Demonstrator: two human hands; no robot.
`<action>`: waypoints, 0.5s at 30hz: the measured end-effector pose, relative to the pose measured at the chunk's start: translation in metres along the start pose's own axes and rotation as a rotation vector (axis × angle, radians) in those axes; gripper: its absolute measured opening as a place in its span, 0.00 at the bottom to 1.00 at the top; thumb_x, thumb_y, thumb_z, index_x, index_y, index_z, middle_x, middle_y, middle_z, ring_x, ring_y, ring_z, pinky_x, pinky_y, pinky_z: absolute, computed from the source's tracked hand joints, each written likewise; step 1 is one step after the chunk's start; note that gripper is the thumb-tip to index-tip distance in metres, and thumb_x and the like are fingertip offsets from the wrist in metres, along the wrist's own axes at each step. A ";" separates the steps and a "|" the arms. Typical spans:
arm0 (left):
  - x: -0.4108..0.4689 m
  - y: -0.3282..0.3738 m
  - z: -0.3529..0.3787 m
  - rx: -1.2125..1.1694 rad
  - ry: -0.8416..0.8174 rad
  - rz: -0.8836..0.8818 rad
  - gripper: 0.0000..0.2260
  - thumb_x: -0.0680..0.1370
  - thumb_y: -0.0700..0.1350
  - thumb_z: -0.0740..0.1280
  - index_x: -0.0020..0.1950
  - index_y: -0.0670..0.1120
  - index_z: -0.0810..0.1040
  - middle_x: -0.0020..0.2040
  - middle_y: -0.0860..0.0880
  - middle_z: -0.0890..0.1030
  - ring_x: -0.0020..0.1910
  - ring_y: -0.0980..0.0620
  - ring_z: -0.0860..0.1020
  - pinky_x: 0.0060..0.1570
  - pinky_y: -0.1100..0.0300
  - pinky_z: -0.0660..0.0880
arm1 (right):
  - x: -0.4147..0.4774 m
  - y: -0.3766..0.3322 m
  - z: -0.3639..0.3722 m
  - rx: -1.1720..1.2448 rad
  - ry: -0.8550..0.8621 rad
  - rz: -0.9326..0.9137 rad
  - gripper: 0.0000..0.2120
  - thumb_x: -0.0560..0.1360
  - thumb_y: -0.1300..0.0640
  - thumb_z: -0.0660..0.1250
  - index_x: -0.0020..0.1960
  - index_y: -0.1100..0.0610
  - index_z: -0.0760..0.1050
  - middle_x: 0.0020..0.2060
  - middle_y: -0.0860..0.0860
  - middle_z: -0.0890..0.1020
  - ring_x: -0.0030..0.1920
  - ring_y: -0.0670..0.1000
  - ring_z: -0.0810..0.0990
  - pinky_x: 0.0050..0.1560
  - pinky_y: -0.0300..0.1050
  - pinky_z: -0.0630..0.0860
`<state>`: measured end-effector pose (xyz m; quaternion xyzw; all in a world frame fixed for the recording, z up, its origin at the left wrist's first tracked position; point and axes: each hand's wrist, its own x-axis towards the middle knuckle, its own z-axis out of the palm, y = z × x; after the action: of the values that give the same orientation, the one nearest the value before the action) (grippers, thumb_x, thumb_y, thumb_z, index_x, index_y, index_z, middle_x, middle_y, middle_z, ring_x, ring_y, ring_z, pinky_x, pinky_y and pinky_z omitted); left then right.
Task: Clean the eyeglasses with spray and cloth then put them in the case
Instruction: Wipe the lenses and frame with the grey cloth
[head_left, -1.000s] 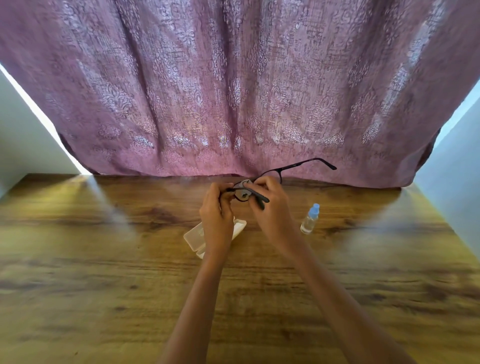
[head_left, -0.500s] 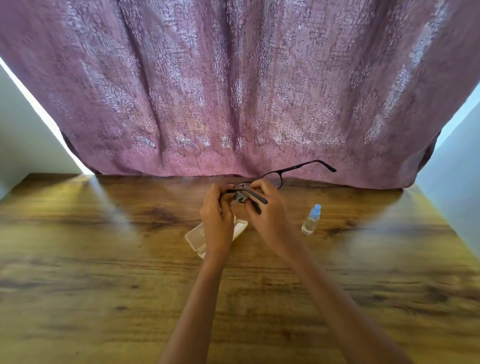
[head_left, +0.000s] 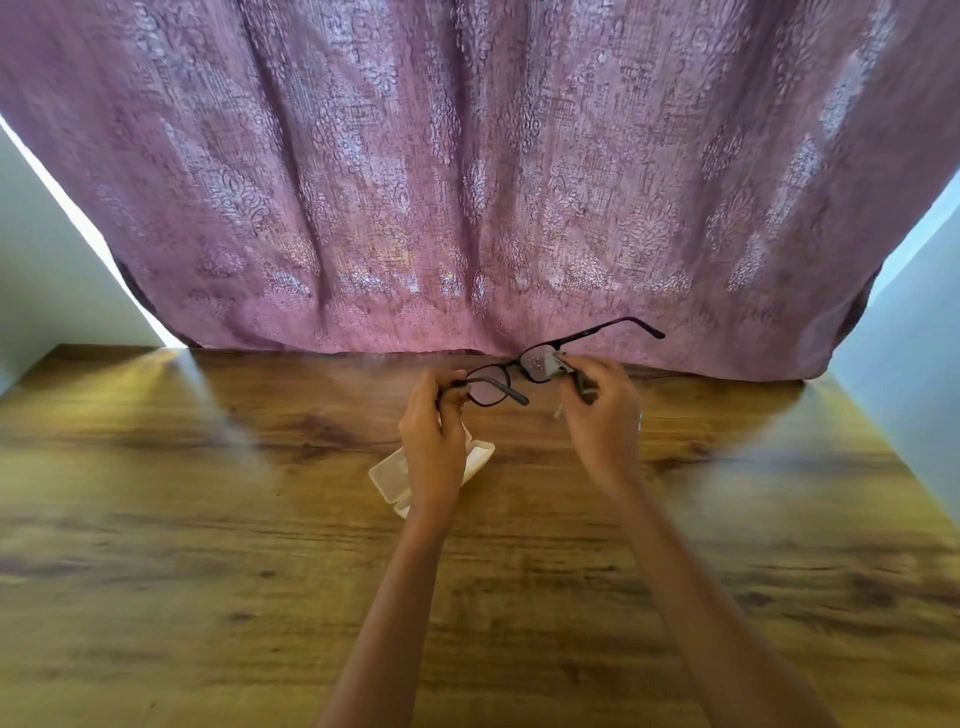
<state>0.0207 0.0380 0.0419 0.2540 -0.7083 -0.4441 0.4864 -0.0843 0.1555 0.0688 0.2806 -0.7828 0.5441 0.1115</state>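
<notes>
Over the wooden counter, a pale case lies under the left hand, which pinches the eyeglasses at one end; the right hand presses a grey cloth to the far lens, before the curtain.

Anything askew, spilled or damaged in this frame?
Nothing stands out. The left hand holds the eyeglasses by one end while the right hand presses a cloth to a lens. The open case lies flat on the table.

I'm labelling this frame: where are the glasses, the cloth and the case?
glasses (head_left: 487, 391): head view, left lens.
cloth (head_left: 554, 362): head view, grey fold at the fingertips.
case (head_left: 390, 470): head view, lid left of the wrist.
</notes>
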 end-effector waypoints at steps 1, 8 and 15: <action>0.000 -0.001 0.001 -0.009 -0.012 0.000 0.11 0.79 0.31 0.60 0.49 0.46 0.76 0.43 0.48 0.81 0.41 0.63 0.78 0.41 0.73 0.72 | 0.002 0.002 0.001 0.054 -0.031 0.072 0.11 0.75 0.64 0.68 0.56 0.60 0.80 0.42 0.48 0.81 0.37 0.36 0.79 0.38 0.28 0.74; 0.003 -0.017 -0.010 0.025 -0.221 0.055 0.16 0.76 0.27 0.58 0.52 0.47 0.75 0.43 0.54 0.81 0.43 0.65 0.80 0.43 0.71 0.74 | 0.014 0.015 0.000 0.390 -0.122 0.386 0.07 0.71 0.60 0.73 0.45 0.49 0.81 0.33 0.44 0.84 0.33 0.38 0.81 0.32 0.30 0.75; 0.016 -0.022 -0.023 0.031 -0.360 -0.151 0.11 0.83 0.43 0.56 0.56 0.45 0.77 0.51 0.51 0.82 0.48 0.54 0.81 0.53 0.51 0.78 | 0.010 0.017 0.001 0.422 -0.212 0.396 0.08 0.70 0.60 0.74 0.44 0.47 0.82 0.35 0.44 0.85 0.36 0.40 0.81 0.34 0.31 0.75</action>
<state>0.0335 0.0064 0.0330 0.2306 -0.7695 -0.5066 0.3132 -0.1017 0.1557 0.0595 0.1948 -0.6993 0.6734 -0.1397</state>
